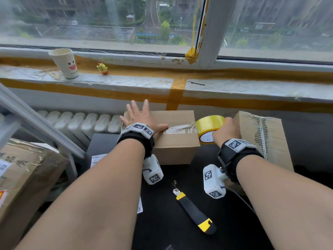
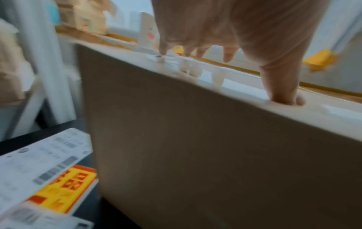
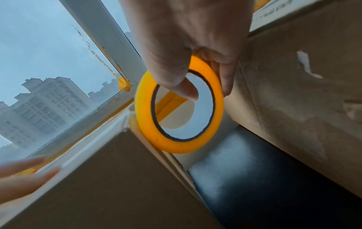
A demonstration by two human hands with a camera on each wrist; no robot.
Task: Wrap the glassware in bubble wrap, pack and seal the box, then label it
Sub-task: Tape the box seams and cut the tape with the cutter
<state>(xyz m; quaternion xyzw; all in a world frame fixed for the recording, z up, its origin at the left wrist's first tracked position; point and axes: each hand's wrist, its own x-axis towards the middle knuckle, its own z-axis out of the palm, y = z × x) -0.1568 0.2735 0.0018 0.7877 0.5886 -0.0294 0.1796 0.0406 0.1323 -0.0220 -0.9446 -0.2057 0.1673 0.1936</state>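
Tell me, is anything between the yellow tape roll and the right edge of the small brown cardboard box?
Nothing visible. The yellow tape roll, gripped by the right hand, already sits at the right edge of the small brown cardboard box; the left hand presses the lid farther left.

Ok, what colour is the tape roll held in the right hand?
Yellow. The tape roll shows best in the right wrist view, gripped by the right hand.

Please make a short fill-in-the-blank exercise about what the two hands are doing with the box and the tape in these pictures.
1. The right hand grips the roll of yellow ____.
2. The left hand presses flat on top of the closed cardboard ____.
3. The utility knife lies on the dark table, touched by ____ hand.
4. A paper cup stands on the window ____.

Missing words: tape; box; neither; sill
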